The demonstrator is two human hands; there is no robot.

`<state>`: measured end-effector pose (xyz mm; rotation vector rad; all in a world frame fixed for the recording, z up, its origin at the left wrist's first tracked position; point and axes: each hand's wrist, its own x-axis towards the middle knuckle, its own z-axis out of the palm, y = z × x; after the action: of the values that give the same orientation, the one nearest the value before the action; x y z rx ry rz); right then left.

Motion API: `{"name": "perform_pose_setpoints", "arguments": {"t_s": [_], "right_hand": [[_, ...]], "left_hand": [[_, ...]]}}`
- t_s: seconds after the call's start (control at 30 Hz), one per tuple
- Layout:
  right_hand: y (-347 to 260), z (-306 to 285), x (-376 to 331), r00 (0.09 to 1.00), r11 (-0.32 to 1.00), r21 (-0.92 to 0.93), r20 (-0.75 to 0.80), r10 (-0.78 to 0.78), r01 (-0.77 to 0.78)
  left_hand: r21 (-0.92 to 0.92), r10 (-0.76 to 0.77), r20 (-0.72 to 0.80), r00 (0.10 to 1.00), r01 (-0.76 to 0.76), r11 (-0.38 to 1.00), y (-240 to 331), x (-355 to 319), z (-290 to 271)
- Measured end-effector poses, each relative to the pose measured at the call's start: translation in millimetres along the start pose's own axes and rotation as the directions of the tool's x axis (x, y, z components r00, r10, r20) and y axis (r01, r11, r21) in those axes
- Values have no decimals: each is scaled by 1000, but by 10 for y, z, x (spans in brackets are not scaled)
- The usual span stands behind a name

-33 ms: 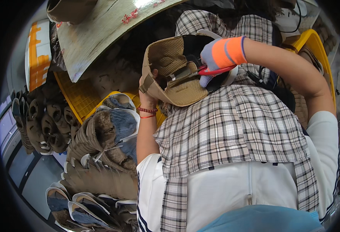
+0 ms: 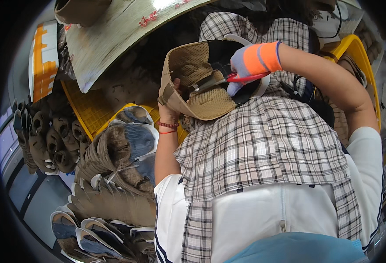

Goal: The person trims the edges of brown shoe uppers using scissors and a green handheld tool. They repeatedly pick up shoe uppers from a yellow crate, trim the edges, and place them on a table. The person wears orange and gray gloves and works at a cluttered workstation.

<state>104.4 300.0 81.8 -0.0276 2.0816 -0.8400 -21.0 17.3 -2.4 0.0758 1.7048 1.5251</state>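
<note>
A tan shoe upper (image 2: 177, 65) with mesh lining and a dark, white-edged part lies opened out at my lap. Its near-left edge is in my left hand (image 2: 169, 113), with the thumb showing inside the upper and the other fingers hidden behind it. My right hand (image 2: 244, 65), in a grey and orange knit glove, is closed round red-handled scissors (image 2: 254, 77). The scissor blades point left into the upper, beside a dark strip (image 2: 205, 83) near its middle. Whether the blades touch that strip, I cannot tell.
A wooden tabletop (image 2: 114, 48) is ahead at the left. Yellow crates (image 2: 85, 107) stand below it, and another yellow crate (image 2: 368, 61) is at the far right. Stacked brown uppers with fur lining (image 2: 114, 188) fill the left side. A plaid apron (image 2: 254, 144) covers my lap.
My right hand and the scissors have shifted very slightly to the right. The left hand and the shoe upper stay almost in place.
</note>
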Motion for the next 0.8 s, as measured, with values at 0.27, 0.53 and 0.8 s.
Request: {"name": "perform_pose_setpoints", "arguments": {"t_s": [0.27, 0.53, 0.8], "right_hand": [[970, 385, 461, 899, 637, 691, -438, -5, 340], [872, 499, -57, 768, 624, 649, -629, 119, 435], [830, 619, 22, 659, 935, 302, -744, 108, 187]], "left_hand": [[-230, 191, 221, 956, -140, 963, 221, 1, 515], [606, 735, 188, 651, -666, 435, 1724, -643, -170], [686, 692, 710, 128, 94, -721, 4014, -432, 209]]}}
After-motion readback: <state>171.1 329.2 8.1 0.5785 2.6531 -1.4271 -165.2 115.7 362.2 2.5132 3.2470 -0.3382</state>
